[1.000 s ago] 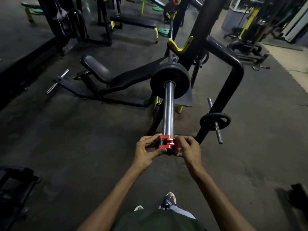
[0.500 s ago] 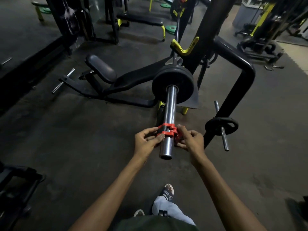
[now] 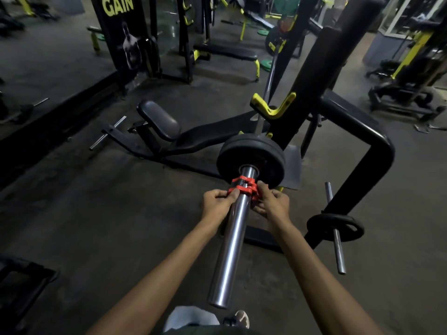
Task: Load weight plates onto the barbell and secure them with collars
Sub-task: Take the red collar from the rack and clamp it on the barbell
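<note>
The barbell's chrome sleeve [image 3: 229, 247] points toward me from the rack. Two black weight plates [image 3: 251, 157] sit on it at the far end. A red collar [image 3: 243, 187] rings the sleeve a short way in front of the plates. My left hand [image 3: 217, 204] pinches the collar's left side with thumb and fingers. My right hand [image 3: 272, 201] grips its right side, fingers curled round it. The collar's far side is hidden behind the sleeve.
A black rack upright with a yellow J-hook [image 3: 273, 107] holds the bar. A small black plate [image 3: 335, 226] hangs on a storage peg [image 3: 337, 243] at right. A decline bench [image 3: 159, 122] lies behind left. More benches and machines stand at the back.
Both hands have slid the red collar along the sleeve from its near end to just in front of the plates. I have stepped closer, so the sleeve now reaches under my arms.
</note>
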